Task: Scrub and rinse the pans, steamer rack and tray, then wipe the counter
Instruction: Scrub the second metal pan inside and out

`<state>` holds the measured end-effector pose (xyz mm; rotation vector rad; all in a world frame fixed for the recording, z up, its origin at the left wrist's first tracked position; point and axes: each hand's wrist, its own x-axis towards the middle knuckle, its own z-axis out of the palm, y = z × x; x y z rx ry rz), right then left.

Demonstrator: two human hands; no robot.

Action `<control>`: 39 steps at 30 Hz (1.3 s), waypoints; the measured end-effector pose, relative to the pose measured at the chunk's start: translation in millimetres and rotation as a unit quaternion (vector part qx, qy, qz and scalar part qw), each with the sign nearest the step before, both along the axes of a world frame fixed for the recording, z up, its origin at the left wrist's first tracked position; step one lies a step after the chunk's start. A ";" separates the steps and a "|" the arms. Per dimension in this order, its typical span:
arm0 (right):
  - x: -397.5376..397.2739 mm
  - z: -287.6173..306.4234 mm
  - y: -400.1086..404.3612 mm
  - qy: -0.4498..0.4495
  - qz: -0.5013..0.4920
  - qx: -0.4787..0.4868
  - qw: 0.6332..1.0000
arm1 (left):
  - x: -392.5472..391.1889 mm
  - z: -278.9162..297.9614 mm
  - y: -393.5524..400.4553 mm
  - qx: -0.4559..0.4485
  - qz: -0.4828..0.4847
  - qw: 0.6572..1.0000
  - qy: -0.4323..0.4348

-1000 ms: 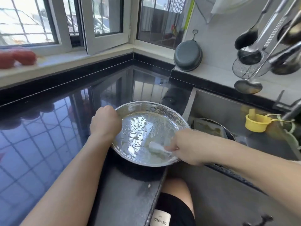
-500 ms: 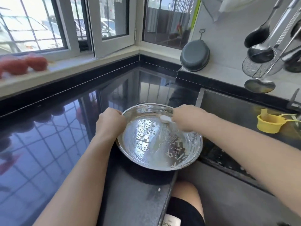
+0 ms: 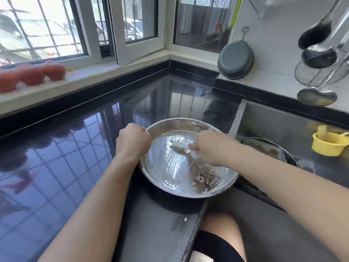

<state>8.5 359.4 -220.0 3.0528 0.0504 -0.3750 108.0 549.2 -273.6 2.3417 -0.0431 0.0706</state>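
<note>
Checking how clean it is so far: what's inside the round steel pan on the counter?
Inside the steel pan: soapy film, water beads and brownish residue near the front. The right hand grips a pale scrubber, hiding the pan beneath it. The left hand holds the rim.

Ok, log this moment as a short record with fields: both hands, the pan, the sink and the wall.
left hand: left hand grips the rim of the steel pan
right hand: right hand holds a pale scrubber against the pan's inside
pan: wet and soapy, on the black counter at its front edge
sink: sink holds a dirty tray and a yellow cup
wall: dark pan and ladles hang there
</note>
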 end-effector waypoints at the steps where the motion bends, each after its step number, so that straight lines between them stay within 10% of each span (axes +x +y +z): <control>1: 6.1 2.7 -0.5 -0.022 -0.019 -0.010 1.000 | -0.2 -0.5 0.6 -0.001 -0.001 1.000 -0.004; 8: 29.2 4.8 -3.9 -0.056 -0.063 -0.032 0.996 | -1.7 -1.3 -1.2 0.009 -0.005 1.000 -0.018; 13: -21.2 3.5 9.0 0.101 0.064 0.054 0.991 | -2.2 -5.2 -4.8 0.037 0.000 0.999 -0.038; 18: -35.7 35.0 -46.0 0.077 -0.050 -0.103 0.990 | -0.3 -9.2 -6.5 0.055 -0.003 0.998 -0.036; 22: -62.3 34.3 -24.4 0.180 -0.004 -0.005 0.984 | 1.6 -10.0 -3.7 0.058 -0.001 0.998 -0.034; 27: -53.7 54.8 -43.3 0.107 -0.096 -0.122 0.982 | 7.2 -15.2 -3.1 0.042 0.005 0.999 -0.019; 32: -59.2 48.7 -22.8 0.152 -0.065 0.011 0.986 | 14.7 -16.0 0.3 0.057 0.013 0.998 0.004; 39: -43.8 40.0 -73.4 0.021 -0.088 -0.054 0.994 | 1.3 1.8 -4.4 0.064 -0.008 0.997 0.041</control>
